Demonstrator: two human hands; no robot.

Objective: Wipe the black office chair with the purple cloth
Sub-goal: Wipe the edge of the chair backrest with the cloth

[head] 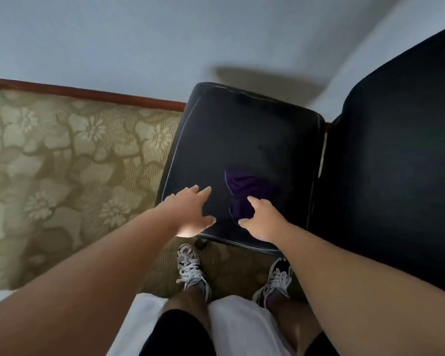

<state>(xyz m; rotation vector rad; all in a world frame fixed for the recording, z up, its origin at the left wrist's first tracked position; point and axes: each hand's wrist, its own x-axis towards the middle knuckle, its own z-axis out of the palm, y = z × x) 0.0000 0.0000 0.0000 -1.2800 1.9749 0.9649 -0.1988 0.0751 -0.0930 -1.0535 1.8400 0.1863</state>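
Note:
The black office chair (242, 134) stands in front of me, its seat in the middle of the view and its backrest (396, 163) rising at the right. A crumpled purple cloth (242, 186) lies on the seat near its front edge. My left hand (190, 211) hovers over the seat's front left corner with fingers spread and straight, holding nothing. My right hand (260, 219) reaches over the near end of the cloth, fingers relaxed; whether it touches the cloth I cannot tell.
A green floral carpet (62, 163) covers the floor at the left, ending at a wooden baseboard (88, 92) under a pale wall. My two sneakered feet (190, 265) stand just before the chair. A white bed edge (242, 325) lies under my legs.

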